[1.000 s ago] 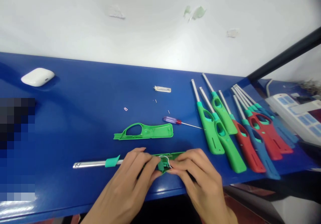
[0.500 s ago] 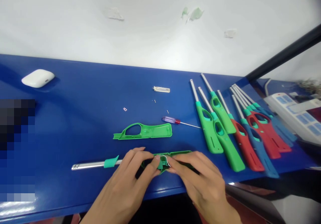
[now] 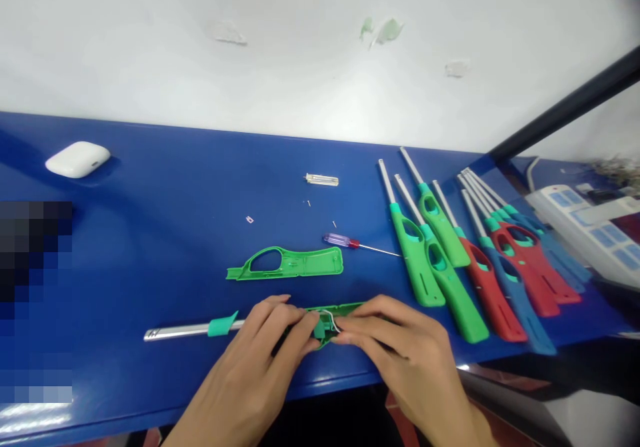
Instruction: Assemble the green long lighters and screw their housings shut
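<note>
An opened utility lighter lies at the front of the table, its green half shell (image 3: 345, 310) showing between my hands. Out to the left runs its metal tube (image 3: 180, 332) with a teal collar (image 3: 223, 325). My left hand (image 3: 265, 347) grips the lighter's trigger section, fingers closed over the teal trigger (image 3: 320, 329). My right hand (image 3: 410, 340) pinches at a thin white tube (image 3: 330, 317) bent inside the shell; its palm partly covers the handle end. Behind them rests the other green half shell (image 3: 313, 263), its hollow side up.
A screwdriver (image 3: 345, 241), a clear fuel tank (image 3: 321, 180), tiny screws (image 3: 335, 224) and a small pale clip (image 3: 249, 219) lie behind. Several assembled lighters (image 3: 417, 267) fill the right side, beside a white power strip (image 3: 590, 227). A white case (image 3: 79, 159) sits far left.
My right hand's fingers have shifted slightly at the white tube, with the back of the hand turned a little. My left hand and the lighter stay nearly in place.
</note>
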`<state>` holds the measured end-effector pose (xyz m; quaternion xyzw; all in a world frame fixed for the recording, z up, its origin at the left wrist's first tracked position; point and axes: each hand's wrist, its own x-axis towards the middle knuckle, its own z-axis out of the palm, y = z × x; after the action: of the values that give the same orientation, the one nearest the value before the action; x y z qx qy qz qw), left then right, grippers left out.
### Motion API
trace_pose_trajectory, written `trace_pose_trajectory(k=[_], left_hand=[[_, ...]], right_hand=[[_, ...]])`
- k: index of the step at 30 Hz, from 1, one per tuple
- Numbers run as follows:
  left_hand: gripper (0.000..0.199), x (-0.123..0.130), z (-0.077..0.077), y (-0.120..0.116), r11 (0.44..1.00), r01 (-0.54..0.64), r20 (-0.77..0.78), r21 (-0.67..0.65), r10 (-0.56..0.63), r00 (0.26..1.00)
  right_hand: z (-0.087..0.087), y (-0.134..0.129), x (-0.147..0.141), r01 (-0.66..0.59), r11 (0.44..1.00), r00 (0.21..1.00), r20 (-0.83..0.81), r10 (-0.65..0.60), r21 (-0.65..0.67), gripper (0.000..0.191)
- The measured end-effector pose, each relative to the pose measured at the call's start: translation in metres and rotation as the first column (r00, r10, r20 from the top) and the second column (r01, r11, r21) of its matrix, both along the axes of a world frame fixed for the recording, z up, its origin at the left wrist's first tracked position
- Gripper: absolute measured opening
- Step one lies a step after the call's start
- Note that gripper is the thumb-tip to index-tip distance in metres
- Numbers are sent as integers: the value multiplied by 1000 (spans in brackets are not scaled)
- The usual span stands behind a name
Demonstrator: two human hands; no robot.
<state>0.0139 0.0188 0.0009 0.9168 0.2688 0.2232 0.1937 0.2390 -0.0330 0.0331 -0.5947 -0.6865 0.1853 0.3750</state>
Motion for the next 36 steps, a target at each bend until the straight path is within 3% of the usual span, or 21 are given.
trace_pose_trajectory(k=[5, 7, 13, 19, 24, 28, 36], left_hand=[[55, -4, -1, -2, 1000, 5, -29, -27, -6, 1000], [57, -6, -2, -3, 999, 4, -25, -41, -5, 1000], [47, -3, -5, -1, 999, -37, -8, 16, 37, 999], [39, 8, 10, 6, 989, -68, 14, 128, 67, 998], [34, -12, 23, 9, 961, -215, 94, 172, 201, 975], [33, -37, 21, 14, 941, -306, 51, 144, 302, 952], [34, -37, 22, 19, 978, -184, 24, 99, 182, 983]], right_hand=[[-12, -8, -4, -52, 967, 967, 255, -14, 251, 29], [-15, -13, -5, -85, 956, 942, 335, -14, 280, 35], [-4, -18, 0, -111, 973, 917, 399, 23, 200, 30], [20, 20, 26, 6, 979, 899, 427, -95, 206, 29], [35, 36, 32, -79, 995, 858, 512, 34, 65, 26], [30, 20, 14, -176, 983, 874, 451, 184, -59, 31], [10, 13, -10, -213, 977, 879, 435, 195, -7, 31]])
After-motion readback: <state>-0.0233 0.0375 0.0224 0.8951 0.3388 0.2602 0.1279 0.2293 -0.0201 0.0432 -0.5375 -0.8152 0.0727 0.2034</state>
